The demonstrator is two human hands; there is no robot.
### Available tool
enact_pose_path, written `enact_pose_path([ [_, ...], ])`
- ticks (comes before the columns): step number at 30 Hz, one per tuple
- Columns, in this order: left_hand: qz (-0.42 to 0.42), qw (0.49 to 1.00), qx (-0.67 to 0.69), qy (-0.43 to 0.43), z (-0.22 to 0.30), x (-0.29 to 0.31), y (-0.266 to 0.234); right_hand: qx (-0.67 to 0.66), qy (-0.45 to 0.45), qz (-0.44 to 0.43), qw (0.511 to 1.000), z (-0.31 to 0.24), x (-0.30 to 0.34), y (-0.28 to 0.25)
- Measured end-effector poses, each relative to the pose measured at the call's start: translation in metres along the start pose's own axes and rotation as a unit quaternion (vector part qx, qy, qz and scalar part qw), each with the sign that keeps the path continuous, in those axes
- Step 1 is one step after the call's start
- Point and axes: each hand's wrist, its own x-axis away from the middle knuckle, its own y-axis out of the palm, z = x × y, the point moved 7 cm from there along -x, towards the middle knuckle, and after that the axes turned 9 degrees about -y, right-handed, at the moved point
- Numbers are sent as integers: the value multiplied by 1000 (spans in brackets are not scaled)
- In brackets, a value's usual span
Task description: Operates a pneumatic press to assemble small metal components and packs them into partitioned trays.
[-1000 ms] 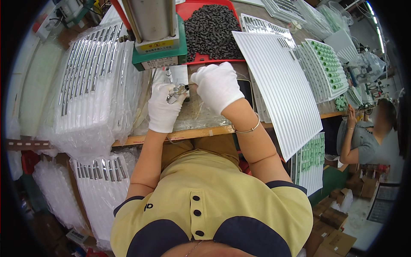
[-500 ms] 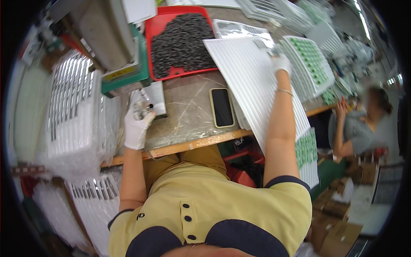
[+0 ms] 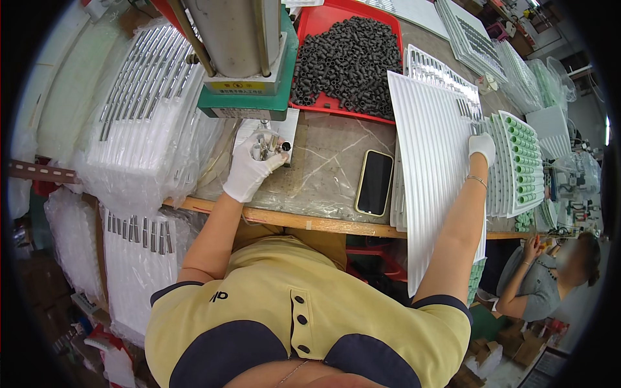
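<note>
My left hand, in a white glove, is closed around several small shiny metal tubes. A black ring-shaped end shows by its thumb. It is just over the pale metal base plate of a press. My right hand, also gloved, reaches to the far right part of a white ribbed tray. Its fingers are bunched at silver tubes, partly hidden by the hand. More short tubes lie in the tray grooves beside it.
Black plastic sleeves fill a red tray behind the table. A phone lies between my hands. Wrapped trays of metal tubes are stacked left; a tray of green caps stands right. A co-worker sits at right.
The whole view has shifted, so the bench things appear further right. My right hand stays at the tubes on the ribbed tray. My left hand still holds its pieces by the base plate.
</note>
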Motion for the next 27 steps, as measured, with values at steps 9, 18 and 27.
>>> enact_pose_path([
  [9,-10,994,-61,88,8,9,4,-292,-203,0,935,-146,142,-151],
  [18,-43,992,-64,96,27,29,1,-599,-302,-207,712,-274,322,-83],
  [27,67,963,-130,225,16,31,-11,-479,-376,-147,780,-288,340,-67],
])
